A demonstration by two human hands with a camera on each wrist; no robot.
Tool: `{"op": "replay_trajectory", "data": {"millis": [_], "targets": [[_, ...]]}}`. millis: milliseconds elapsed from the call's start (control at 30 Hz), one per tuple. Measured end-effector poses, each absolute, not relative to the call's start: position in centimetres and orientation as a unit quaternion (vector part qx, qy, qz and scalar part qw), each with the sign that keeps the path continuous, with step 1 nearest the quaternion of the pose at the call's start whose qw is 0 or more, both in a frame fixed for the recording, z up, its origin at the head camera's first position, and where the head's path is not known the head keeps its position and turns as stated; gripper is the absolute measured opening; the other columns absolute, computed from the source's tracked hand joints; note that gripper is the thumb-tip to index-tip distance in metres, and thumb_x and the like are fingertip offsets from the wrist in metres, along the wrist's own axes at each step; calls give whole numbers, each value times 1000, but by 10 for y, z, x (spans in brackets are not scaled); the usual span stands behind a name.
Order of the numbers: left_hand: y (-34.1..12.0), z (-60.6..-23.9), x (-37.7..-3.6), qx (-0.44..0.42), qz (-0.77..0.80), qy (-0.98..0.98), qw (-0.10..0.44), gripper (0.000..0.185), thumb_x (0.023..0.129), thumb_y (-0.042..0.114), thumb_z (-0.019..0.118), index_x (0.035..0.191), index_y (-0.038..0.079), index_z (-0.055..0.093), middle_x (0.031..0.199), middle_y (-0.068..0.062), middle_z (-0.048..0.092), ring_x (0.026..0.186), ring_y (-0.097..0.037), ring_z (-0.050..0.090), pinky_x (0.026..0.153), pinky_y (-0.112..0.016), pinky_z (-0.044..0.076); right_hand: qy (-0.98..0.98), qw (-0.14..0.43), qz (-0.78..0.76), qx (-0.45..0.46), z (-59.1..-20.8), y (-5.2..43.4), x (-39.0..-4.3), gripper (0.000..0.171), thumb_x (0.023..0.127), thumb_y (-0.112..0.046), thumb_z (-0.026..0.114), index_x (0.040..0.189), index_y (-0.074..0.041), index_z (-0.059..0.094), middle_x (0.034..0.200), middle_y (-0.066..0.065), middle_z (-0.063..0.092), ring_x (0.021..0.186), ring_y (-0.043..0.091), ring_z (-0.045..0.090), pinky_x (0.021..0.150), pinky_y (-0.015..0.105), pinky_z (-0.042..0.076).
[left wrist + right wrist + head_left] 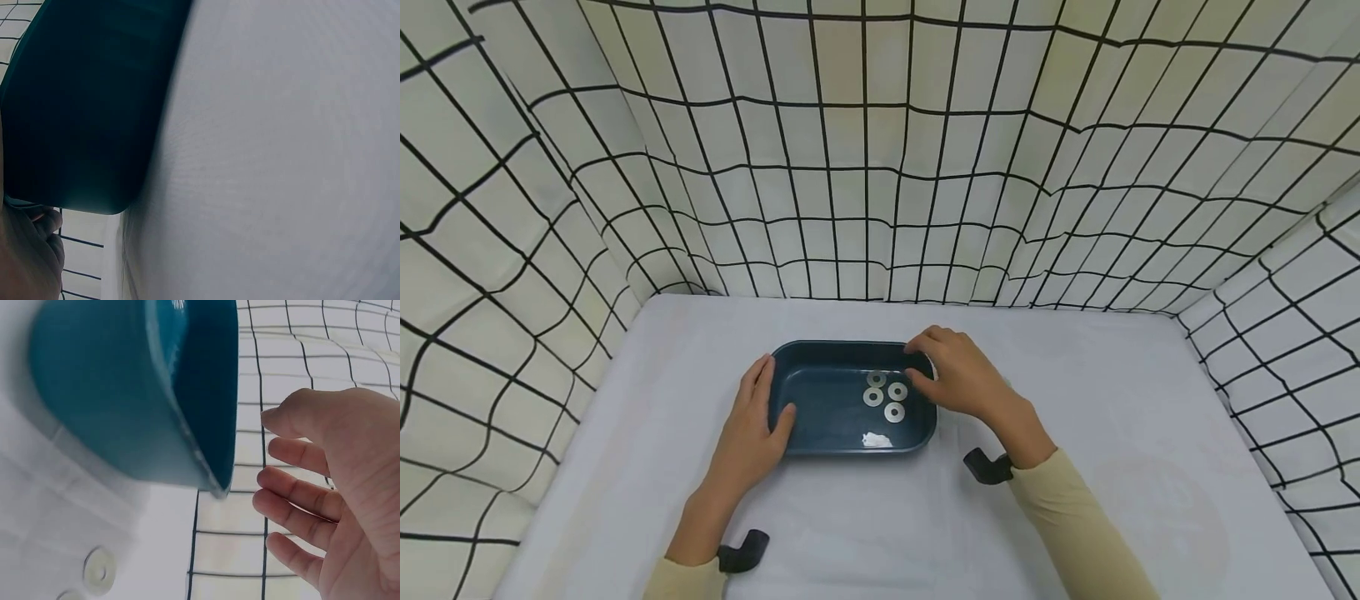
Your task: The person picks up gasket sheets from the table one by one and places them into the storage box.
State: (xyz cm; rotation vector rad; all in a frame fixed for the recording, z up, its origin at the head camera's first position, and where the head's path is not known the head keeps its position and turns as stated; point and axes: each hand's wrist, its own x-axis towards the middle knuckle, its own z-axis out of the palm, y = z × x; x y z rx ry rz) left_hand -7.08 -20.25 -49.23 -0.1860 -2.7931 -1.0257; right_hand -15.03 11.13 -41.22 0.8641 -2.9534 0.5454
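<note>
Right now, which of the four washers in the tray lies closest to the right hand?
The washer on the right side of the cluster, just beside the right hand's thumb; the other three lie farther left or nearer the camera.

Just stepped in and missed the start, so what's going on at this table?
A person sits at a white table walled in by grid-patterned cloth, with both hands at a dark teal tray. The left hand rests against the tray's left end, thumb over the rim. The right hand is at the tray's far right corner, fingers loosely curved; the right wrist view shows it apart from the tray and holding nothing. Four flat metal washers lie together inside the tray, towards its right side.
</note>
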Motion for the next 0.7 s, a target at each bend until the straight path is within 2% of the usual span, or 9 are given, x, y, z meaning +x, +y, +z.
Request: {"op": "replay_trajectory", "data": {"millis": [400, 700], "targets": [[-204, -492, -72, -60, -341, -935, 80, 76, 106, 18, 59, 169, 3, 19, 176, -18, 20, 162, -42, 26, 125, -66, 32, -952, 15, 186, 243, -422, 139, -144, 28, 97, -17, 74, 124, -10, 75, 127, 9, 74, 117, 31, 70, 104, 51, 57], [-202, -491, -70, -59, -340, -935, 80, 76, 105, 17, 59, 169, 2, 19, 175, -18, 21, 161, -43, 27, 125, -66, 32, -957, 15, 191, 218, -431, 156, -136, 30, 96, -20, 75, 124, -9, 74, 127, 10, 73, 119, 32, 70, 105, 53, 56]]}}
